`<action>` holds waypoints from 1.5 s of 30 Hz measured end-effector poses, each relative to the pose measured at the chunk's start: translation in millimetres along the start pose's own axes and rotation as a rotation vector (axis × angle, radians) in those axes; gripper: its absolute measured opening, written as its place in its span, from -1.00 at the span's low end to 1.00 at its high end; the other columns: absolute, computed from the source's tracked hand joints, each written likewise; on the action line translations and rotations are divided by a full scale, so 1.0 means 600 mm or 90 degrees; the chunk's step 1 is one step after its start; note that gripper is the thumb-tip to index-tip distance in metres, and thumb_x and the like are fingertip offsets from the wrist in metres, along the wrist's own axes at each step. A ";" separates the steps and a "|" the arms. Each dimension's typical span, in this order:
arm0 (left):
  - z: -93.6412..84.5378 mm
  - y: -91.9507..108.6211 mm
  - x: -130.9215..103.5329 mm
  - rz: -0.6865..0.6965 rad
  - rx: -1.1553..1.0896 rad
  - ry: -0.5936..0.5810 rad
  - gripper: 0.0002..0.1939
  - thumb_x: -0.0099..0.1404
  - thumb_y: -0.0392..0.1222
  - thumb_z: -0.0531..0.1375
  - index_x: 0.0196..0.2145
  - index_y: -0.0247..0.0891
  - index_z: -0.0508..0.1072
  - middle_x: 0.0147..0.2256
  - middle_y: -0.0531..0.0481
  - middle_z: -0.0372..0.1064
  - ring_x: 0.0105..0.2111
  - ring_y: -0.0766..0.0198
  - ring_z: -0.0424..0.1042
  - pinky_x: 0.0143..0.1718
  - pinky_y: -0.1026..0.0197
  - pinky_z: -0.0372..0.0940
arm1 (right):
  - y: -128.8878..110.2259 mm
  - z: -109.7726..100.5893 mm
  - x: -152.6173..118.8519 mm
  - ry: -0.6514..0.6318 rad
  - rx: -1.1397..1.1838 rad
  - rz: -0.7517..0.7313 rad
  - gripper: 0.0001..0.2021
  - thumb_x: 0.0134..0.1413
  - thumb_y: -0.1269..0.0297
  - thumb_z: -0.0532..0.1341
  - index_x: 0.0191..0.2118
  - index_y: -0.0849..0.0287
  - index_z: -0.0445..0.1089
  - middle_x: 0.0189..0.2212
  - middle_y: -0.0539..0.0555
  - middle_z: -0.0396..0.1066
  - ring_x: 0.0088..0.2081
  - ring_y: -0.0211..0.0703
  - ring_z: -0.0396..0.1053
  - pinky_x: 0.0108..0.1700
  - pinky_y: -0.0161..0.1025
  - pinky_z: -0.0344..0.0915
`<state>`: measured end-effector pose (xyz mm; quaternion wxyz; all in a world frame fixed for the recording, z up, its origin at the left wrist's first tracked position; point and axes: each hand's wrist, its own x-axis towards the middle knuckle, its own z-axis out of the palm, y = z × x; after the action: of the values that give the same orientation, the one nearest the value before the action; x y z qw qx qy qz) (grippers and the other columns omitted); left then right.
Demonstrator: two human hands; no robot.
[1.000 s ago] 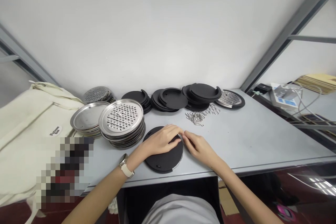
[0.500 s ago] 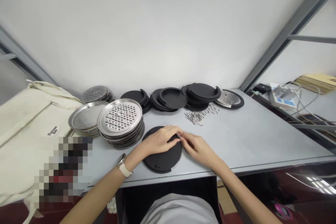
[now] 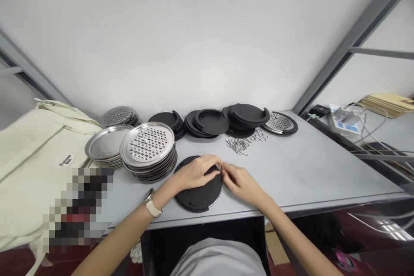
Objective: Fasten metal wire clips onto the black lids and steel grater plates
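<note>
One rear holder point(image 3: 293, 127) contains one grater point(image 3: 278, 121). Left hand point(image 3: 198, 173) overlies one black holder point(image 3: 198, 197); right hand point(image 3: 241, 184) at its edge; fingertips bunched; grip cannot be told.

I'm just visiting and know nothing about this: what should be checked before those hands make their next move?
1. Left-hand grip resting on the round black disc, apparently plastic: ok.
2. Right-hand grip at the disc's right edge: ok.
3. Disc lying on the smooth pale grey table: ok.
4. What is pinched where the hands come together: cannot tell, too small and partly hidden.
5. Thin silver-coloured metal wire pieces apart from both grips: ok.
6. Stack of round silver-coloured metal grater plates upright, left of the disc: ok.
</note>
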<state>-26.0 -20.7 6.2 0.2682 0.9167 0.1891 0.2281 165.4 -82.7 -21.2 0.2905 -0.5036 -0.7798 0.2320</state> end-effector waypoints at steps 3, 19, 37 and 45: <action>0.000 0.000 0.000 0.002 -0.003 -0.001 -0.78 0.32 -0.34 0.09 -0.07 -0.23 0.30 -0.12 -0.06 0.37 -0.11 0.23 0.38 -0.05 0.17 0.28 | 0.001 0.000 0.001 0.002 0.005 -0.006 -0.77 0.32 0.31 -0.07 -0.22 0.16 0.31 -0.39 0.08 0.42 -0.39 -0.14 0.36 -0.31 -0.27 0.22; -0.001 0.000 -0.002 -0.004 -0.013 -0.007 -0.76 0.33 -0.32 0.09 -0.05 -0.24 0.29 -0.12 -0.08 0.36 -0.10 0.21 0.37 -0.03 0.15 0.28 | -0.002 -0.001 -0.002 0.000 0.014 -0.010 -0.82 0.26 0.33 -0.01 -0.24 0.17 0.33 -0.50 -0.01 0.33 -0.52 -0.22 0.25 -0.42 -0.32 0.16; -0.003 0.001 0.000 0.016 -0.004 -0.020 -0.77 0.33 -0.35 0.08 -0.05 -0.25 0.28 -0.12 -0.09 0.35 -0.07 0.19 0.35 -0.02 0.15 0.26 | -0.001 0.004 0.002 -0.001 -0.025 0.014 -0.83 0.19 0.42 -0.02 -0.28 0.16 0.30 -0.49 -0.01 0.34 -0.50 -0.21 0.26 -0.39 -0.31 0.13; -0.006 0.003 0.002 0.027 0.019 -0.029 -0.80 0.33 -0.35 0.08 -0.08 -0.25 0.29 -0.15 -0.09 0.33 -0.08 0.17 0.31 -0.01 0.14 0.24 | 0.003 0.006 0.003 0.005 -0.015 0.032 -0.81 0.22 0.38 -0.03 -0.27 0.15 0.32 -0.47 0.01 0.39 -0.48 -0.19 0.30 -0.38 -0.31 0.15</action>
<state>-26.7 -20.1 10.1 0.2543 0.9292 0.1671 0.2096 163.3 -80.4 -24.7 0.2817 -0.5275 -0.7684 0.2280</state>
